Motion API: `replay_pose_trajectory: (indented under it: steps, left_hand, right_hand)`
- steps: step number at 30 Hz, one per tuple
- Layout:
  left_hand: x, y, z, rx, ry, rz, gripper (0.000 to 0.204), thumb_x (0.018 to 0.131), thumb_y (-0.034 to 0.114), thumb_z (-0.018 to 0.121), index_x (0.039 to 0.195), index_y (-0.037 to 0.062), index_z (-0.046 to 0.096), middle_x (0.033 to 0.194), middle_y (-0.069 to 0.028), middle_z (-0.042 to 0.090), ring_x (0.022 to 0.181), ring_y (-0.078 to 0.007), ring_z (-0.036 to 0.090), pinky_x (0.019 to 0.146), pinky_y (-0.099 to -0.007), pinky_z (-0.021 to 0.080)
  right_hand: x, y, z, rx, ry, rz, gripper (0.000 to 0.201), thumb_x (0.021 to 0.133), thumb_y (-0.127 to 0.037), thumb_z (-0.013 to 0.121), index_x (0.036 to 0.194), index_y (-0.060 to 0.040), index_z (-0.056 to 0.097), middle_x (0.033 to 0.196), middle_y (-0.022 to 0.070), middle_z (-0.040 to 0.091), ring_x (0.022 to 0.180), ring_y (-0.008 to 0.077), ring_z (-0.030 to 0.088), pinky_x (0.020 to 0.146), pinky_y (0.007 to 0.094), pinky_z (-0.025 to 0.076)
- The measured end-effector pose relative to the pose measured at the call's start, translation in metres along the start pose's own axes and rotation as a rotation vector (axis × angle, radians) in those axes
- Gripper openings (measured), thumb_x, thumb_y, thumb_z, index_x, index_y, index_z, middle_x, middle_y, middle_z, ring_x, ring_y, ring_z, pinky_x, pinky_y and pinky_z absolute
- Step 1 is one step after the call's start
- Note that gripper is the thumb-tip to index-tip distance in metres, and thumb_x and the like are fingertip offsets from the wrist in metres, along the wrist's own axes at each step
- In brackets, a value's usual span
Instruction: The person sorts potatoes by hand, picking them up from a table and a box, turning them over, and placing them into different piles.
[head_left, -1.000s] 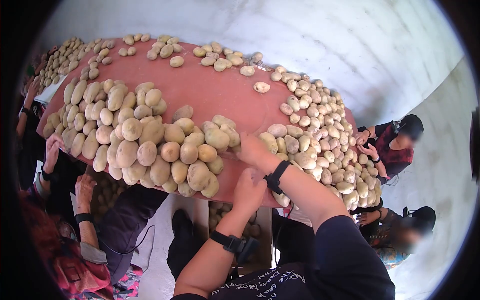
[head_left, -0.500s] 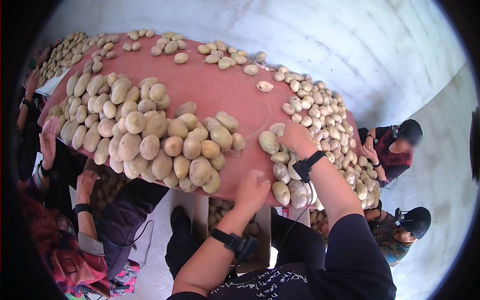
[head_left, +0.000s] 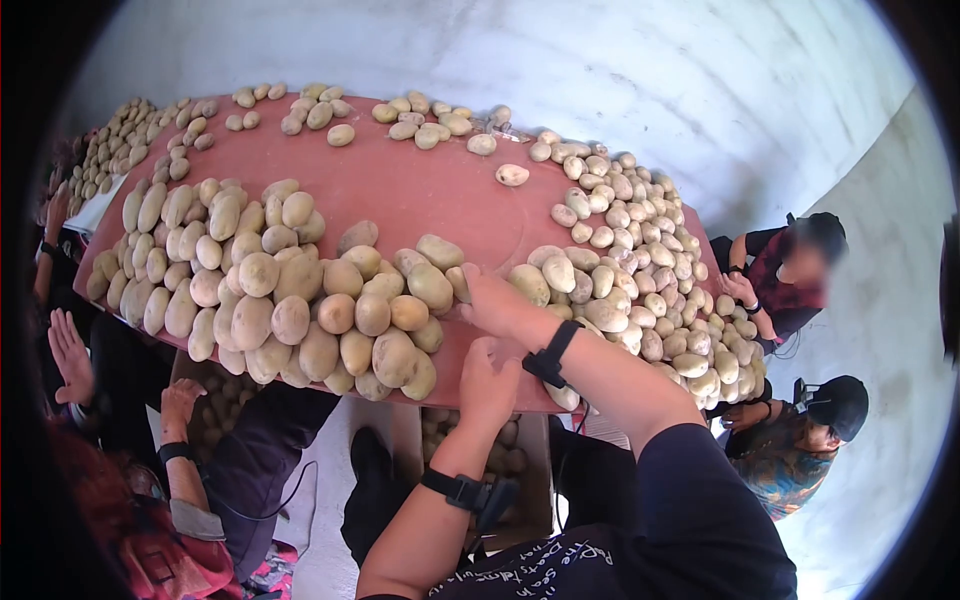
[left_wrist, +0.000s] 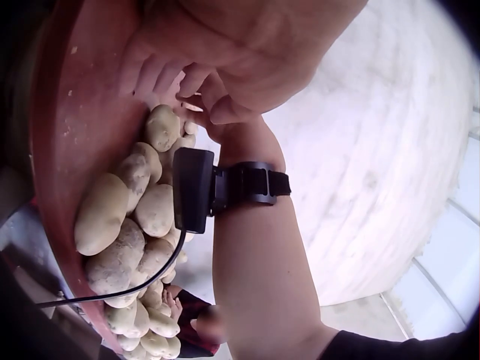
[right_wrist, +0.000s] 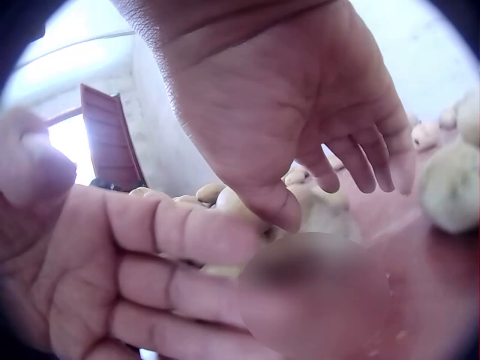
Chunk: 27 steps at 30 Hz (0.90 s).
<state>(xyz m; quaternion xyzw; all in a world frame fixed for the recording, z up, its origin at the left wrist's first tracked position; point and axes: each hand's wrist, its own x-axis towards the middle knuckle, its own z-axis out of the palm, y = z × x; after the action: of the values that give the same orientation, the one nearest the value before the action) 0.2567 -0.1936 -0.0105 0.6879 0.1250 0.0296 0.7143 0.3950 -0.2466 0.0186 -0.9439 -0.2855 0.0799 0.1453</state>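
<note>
My right hand [head_left: 495, 300] reaches to the right edge of a heap of potatoes [head_left: 300, 285], its fingertips right beside the end potato. In the right wrist view the palm faces the camera, fingers loosely bent, thumb apart, and nothing is gripped. Just below it, near the table's front edge, is my left hand [head_left: 488, 380]. The right wrist view shows straight fingers [right_wrist: 135, 247] on that hand and no potato in it; a blurred patch hides their tips. A second potato heap [head_left: 650, 250] lies to the right of both hands on the red table [head_left: 400, 185].
Small groups of potatoes [head_left: 425, 115] lie along the far edge. Under the table, a box [head_left: 540, 460] of potatoes stands by my legs. People sit at the right side [head_left: 785, 270], and another person's raised hand [head_left: 72, 355] shows at the left. A pale wall rises behind.
My right hand went from the left heap to the right heap, then came back left to the first heap's edge. My left hand stays near the front edge. The neighbour's hand at left moved lower.
</note>
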Motion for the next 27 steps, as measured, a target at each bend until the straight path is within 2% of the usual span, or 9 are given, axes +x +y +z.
replay_pose_trajectory:
  steps: [5,8,11,15,18,21,27]
  left_hand:
    - [-0.002,-0.001,0.001,-0.015,-0.045,0.013,0.044,0.086,0.013,0.064,0.124,-0.0066,0.052,0.125,-0.0230,0.059,0.120,-0.0310,0.057,0.100,-0.0382,0.045]
    - [-0.001,-0.003,0.001,-0.036,-0.057,0.015,0.044,0.086,0.013,0.064,0.124,-0.0063,0.052,0.125,-0.0226,0.058,0.120,-0.0309,0.056,0.100,-0.0381,0.045]
    - [0.000,-0.002,0.000,-0.047,-0.056,0.001,0.044,0.086,0.013,0.064,0.125,-0.0057,0.052,0.125,-0.0220,0.058,0.121,-0.0305,0.056,0.100,-0.0379,0.045]
    - [-0.001,-0.005,0.000,-0.051,-0.053,0.010,0.044,0.087,0.013,0.064,0.125,-0.0049,0.052,0.125,-0.0214,0.059,0.120,-0.0297,0.057,0.099,-0.0376,0.046]
    - [-0.002,-0.005,-0.001,-0.036,-0.067,0.019,0.044,0.087,0.014,0.064,0.125,-0.0049,0.053,0.123,-0.0211,0.060,0.118,-0.0297,0.058,0.097,-0.0375,0.047]
    - [-0.001,-0.012,0.002,-0.044,-0.063,0.023,0.044,0.085,0.020,0.064,0.123,-0.0004,0.056,0.123,-0.0212,0.061,0.116,-0.0336,0.059,0.096,-0.0414,0.047]
    - [-0.003,-0.007,-0.002,-0.009,-0.105,0.040,0.044,0.085,0.022,0.065,0.122,0.0002,0.057,0.121,-0.0215,0.061,0.115,-0.0343,0.059,0.095,-0.0416,0.047]
  right_hand:
    - [0.011,0.006,-0.007,0.009,-0.034,0.072,0.045,0.084,-0.024,0.068,0.113,-0.0002,0.044,0.105,0.0276,0.061,0.102,0.0439,0.061,0.084,0.0491,0.048]
    - [-0.004,0.001,-0.032,-0.030,0.017,0.075,0.039,0.086,-0.024,0.064,0.111,0.0015,0.049,0.101,0.0235,0.065,0.096,0.0411,0.063,0.083,0.0495,0.051]
    - [-0.005,0.026,-0.064,-0.152,0.135,0.146,0.036,0.088,-0.027,0.061,0.110,0.0010,0.054,0.105,0.0239,0.065,0.098,0.0407,0.063,0.085,0.0480,0.051]
    - [-0.001,0.082,-0.112,-0.159,0.209,0.355,0.043,0.093,-0.036,0.051,0.114,0.0002,0.060,0.109,0.0227,0.067,0.100,0.0382,0.065,0.087,0.0484,0.051]
    - [-0.008,0.107,-0.123,-0.346,0.131,0.434,0.043,0.094,-0.035,0.047,0.115,-0.0010,0.062,0.109,0.0211,0.068,0.101,0.0369,0.066,0.089,0.0482,0.051]
    - [-0.008,0.120,-0.118,-0.407,0.004,0.508,0.038,0.094,-0.031,0.047,0.112,-0.0034,0.065,0.111,0.0181,0.068,0.104,0.0352,0.066,0.089,0.0478,0.051]
    - [-0.004,0.126,-0.106,-0.463,-0.009,0.507,0.033,0.091,-0.030,0.054,0.109,-0.0067,0.070,0.114,0.0129,0.069,0.108,0.0316,0.065,0.089,0.0478,0.051]
